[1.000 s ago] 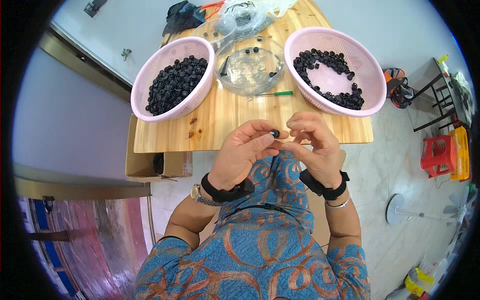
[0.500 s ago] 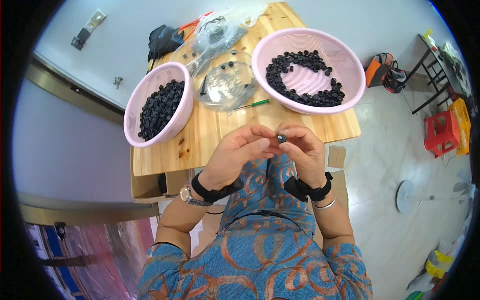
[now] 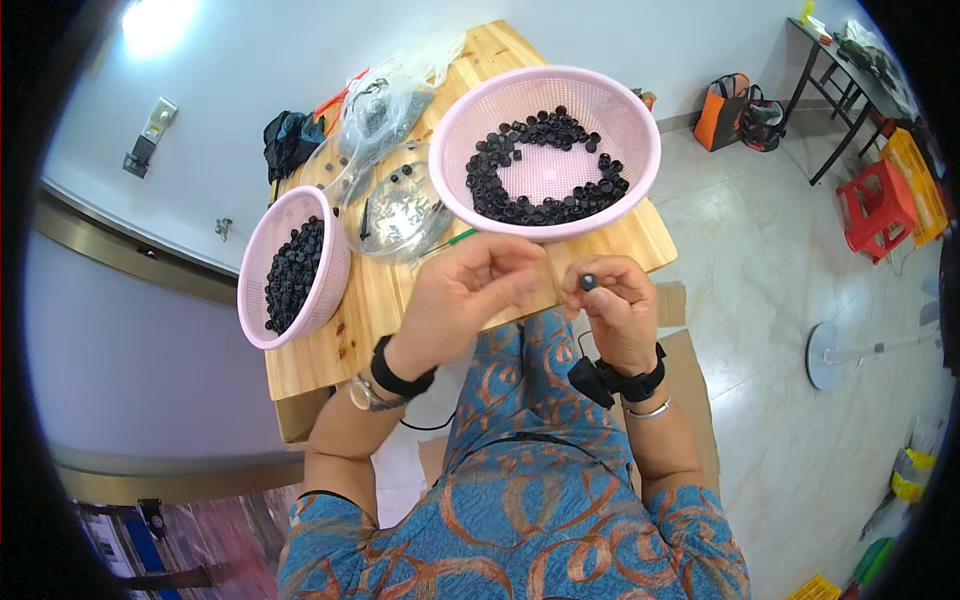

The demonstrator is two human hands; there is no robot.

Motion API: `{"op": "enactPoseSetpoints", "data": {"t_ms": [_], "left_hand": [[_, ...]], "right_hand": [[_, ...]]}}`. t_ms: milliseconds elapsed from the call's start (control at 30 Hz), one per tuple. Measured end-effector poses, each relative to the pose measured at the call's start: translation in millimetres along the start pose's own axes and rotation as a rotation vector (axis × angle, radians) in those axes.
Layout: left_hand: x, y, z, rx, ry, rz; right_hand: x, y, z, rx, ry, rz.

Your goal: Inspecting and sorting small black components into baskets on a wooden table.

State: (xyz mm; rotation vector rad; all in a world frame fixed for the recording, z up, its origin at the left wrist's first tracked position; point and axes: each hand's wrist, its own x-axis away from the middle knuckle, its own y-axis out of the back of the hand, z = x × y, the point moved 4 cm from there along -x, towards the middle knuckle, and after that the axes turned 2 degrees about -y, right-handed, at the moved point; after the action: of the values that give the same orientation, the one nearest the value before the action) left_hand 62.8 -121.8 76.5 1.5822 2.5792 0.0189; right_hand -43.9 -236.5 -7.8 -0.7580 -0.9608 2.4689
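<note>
My right hand (image 3: pixel 618 310) pinches a small round black part (image 3: pixel 588 283) between thumb and fingertips, just off the table's front edge. Its exact kind is too small to make out. To its left, my left hand (image 3: pixel 468 298) is a little blurred, thumb and fingers apart with nothing seen between them. Beyond the hands stands a large pink mesh basket (image 3: pixel 648 165), with black parts (image 3: pixel 490 195) heaped in a ring around its bare middle. A smaller pink basket (image 3: pixel 338 280) at the left holds a pile of similar black parts (image 3: pixel 293 275).
Between the baskets lies a round clear plastic tray (image 3: pixel 400 215) with a few black pieces. A green-handled screwdriver (image 3: pixel 462 236) lies partly behind my left hand. Clear bags (image 3: pixel 375 110) and a dark bag (image 3: pixel 290 145) are at the back of the wooden table (image 3: pixel 385 300). A red stool (image 3: pixel 880 210) stands right.
My hands were together at the small black part; now they are apart. The left has drawn away leftward, and the right keeps the part. The view has shifted, moving the baskets leftward in it.
</note>
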Motion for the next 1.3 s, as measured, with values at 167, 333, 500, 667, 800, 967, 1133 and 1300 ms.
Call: {"op": "enactPoseSetpoints", "data": {"t_ms": [167, 333, 500, 667, 800, 967, 1133, 1300], "left_hand": [[-53, 26, -29, -0.499, -0.068, 0.045], [-124, 50, -12, -1.026, -0.132, 0.205], [-178, 68, 38, -1.412, 0.023, 0.281], [-202, 61, 63, -1.577, 0.015, 0.246], [-212, 59, 78, -1.607, 0.115, 0.24], [-213, 53, 83, -1.643, -0.033, 0.16], [-213, 50, 94, -1.664, -0.014, 0.181], [-211, 42, 76, -1.499, 0.042, 0.226]], "right_hand": [[-2, 16, 18, -0.004, 0.088, -0.033], [-2, 28, 29, 0.007, 0.119, -0.077], [-4, 36, 37, -0.066, 0.126, -0.139], [-4, 44, 39, -0.103, 0.136, -0.18], [-5, 45, 34, -0.168, 0.115, -0.236], [-6, 45, 37, -0.207, 0.103, -0.221], [-4, 42, 37, -0.203, 0.087, -0.195], [2, 41, 40, -0.231, 0.098, -0.155]]}}
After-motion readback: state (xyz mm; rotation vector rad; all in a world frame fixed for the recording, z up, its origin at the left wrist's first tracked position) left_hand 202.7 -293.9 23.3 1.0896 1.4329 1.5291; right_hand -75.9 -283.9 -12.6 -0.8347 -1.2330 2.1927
